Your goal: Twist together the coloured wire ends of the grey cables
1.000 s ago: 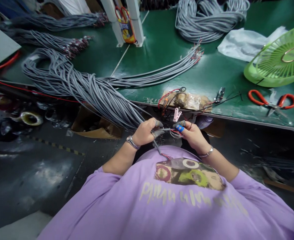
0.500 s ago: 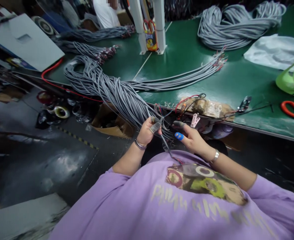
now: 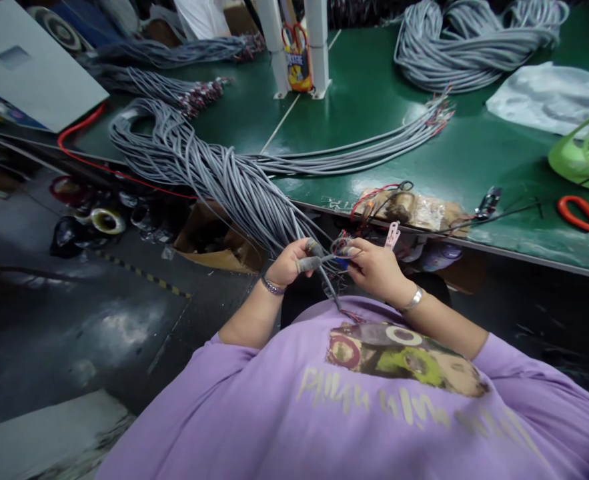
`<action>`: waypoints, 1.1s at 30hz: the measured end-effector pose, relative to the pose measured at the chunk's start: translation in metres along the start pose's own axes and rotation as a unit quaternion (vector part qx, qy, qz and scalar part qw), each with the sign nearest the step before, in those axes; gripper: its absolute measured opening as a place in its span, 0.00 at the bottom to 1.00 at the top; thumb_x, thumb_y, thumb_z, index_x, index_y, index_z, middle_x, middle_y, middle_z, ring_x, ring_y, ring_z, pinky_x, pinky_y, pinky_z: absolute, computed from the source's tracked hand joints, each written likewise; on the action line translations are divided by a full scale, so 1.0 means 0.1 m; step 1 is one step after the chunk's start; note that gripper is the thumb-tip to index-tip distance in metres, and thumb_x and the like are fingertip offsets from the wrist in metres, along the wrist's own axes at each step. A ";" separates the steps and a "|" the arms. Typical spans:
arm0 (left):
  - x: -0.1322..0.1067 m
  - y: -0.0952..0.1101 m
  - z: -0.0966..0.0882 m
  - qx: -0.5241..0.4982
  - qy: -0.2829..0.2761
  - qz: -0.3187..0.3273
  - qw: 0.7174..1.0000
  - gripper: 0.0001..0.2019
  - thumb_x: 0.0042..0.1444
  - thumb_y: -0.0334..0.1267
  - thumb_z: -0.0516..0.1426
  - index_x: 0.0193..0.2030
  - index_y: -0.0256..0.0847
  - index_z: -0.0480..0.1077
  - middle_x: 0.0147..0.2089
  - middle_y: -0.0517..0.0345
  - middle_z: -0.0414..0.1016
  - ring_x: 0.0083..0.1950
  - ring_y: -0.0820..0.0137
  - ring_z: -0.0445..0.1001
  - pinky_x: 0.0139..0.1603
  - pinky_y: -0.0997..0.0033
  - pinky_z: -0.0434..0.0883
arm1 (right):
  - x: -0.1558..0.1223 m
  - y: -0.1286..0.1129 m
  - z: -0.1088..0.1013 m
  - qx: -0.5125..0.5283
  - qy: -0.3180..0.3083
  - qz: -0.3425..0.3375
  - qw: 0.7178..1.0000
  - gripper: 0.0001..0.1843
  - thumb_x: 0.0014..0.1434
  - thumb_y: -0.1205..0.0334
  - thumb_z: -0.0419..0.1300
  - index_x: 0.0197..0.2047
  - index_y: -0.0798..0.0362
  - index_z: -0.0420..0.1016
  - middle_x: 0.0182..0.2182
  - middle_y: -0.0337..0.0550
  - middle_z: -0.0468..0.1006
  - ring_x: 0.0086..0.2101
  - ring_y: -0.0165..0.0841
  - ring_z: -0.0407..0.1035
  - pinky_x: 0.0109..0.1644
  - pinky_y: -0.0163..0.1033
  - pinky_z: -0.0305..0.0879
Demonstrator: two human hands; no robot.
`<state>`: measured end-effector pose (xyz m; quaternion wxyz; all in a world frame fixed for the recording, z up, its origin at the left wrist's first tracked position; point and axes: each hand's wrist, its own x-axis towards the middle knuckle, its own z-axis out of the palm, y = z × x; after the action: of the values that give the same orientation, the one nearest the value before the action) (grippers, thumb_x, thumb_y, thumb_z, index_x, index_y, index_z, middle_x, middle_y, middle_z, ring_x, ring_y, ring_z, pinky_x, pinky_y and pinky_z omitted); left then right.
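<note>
My left hand (image 3: 294,263), with covered fingertips, pinches a grey cable (image 3: 326,257) near its end. Thin coloured wires (image 3: 343,244) fan out from that end, and my right hand (image 3: 377,268) has its fingers closed on them. A large bundle of grey cables (image 3: 224,180) runs from the bench down to just behind my left hand. Another cable end with reddish wires (image 3: 353,316) hangs against the purple shirt. The tips of my right fingers are partly hidden by the wires.
On the green bench (image 3: 499,160) lie orange-handled pliers (image 3: 581,213), a taped brown pad (image 3: 414,210), a pink clip (image 3: 393,235) at the edge, a green fan (image 3: 587,150) and a coiled cable bundle (image 3: 474,47). A white post (image 3: 319,53) stands behind. Below is an open cardboard box (image 3: 219,250).
My right hand has moved left and closed on the wires at the cable end; before, it was apart with fingers spread. My left hand still holds the cable. The view has shifted slightly.
</note>
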<state>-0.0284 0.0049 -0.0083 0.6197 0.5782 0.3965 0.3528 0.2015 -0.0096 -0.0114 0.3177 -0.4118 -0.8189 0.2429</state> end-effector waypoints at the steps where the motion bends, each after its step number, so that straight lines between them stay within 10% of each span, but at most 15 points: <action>1: 0.01 0.02 -0.02 0.005 -0.023 -0.012 1.000 0.26 0.43 0.57 0.69 0.33 0.37 0.68 0.24 0.66 0.68 0.18 0.80 0.62 0.18 0.80 0.61 | -0.07 0.00 -0.03 -0.056 -0.007 0.005 0.998 0.13 0.61 0.64 0.56 0.45 0.54 0.80 0.49 0.51 0.80 0.38 0.37 0.74 0.38 0.39 0.65; 9: 0.18 0.23 -0.02 0.198 -0.282 -0.003 0.939 0.20 0.56 0.55 0.62 0.34 0.36 0.78 0.28 0.53 0.75 0.29 0.72 0.72 0.31 0.74 0.69 | -0.44 0.19 -0.03 -0.162 -0.029 0.019 0.986 0.16 0.62 0.65 0.55 0.51 0.54 0.78 0.53 0.51 0.78 0.37 0.35 0.73 0.35 0.37 0.61; 14: 0.19 0.17 0.11 0.219 -0.233 0.137 0.938 0.19 0.57 0.55 0.61 0.35 0.39 0.80 0.30 0.51 0.76 0.32 0.69 0.73 0.36 0.69 0.70 | -0.60 0.54 -0.04 -0.005 0.051 0.209 0.977 0.15 0.63 0.54 0.57 0.36 0.56 0.79 0.33 0.49 0.79 0.29 0.34 0.68 0.30 0.37 0.57; 21: 0.22 0.07 0.32 0.388 -0.165 0.227 0.878 0.16 0.62 0.51 0.56 0.36 0.42 0.79 0.32 0.52 0.78 0.34 0.69 0.74 0.39 0.66 0.65 | -0.86 0.61 -0.14 0.457 0.013 0.348 0.819 0.35 0.55 0.27 0.56 0.27 0.54 0.74 0.13 0.35 0.59 0.17 0.25 0.45 0.21 0.35 0.39; 33: 0.21 0.07 0.38 0.518 -0.178 0.228 0.805 0.11 0.62 0.43 0.54 0.37 0.42 0.77 0.33 0.54 0.76 0.36 0.67 0.72 0.40 0.65 0.60 | -0.36 0.34 -0.36 0.306 -0.186 0.187 0.915 0.27 0.43 0.38 0.71 0.27 0.56 0.74 0.23 0.36 0.69 0.26 0.27 0.57 0.28 0.34 0.52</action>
<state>0.0151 0.0080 -0.0025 0.1889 0.9397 0.2600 0.1169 0.2619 -0.0162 -0.0206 0.2189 -0.3868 -0.6570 0.6090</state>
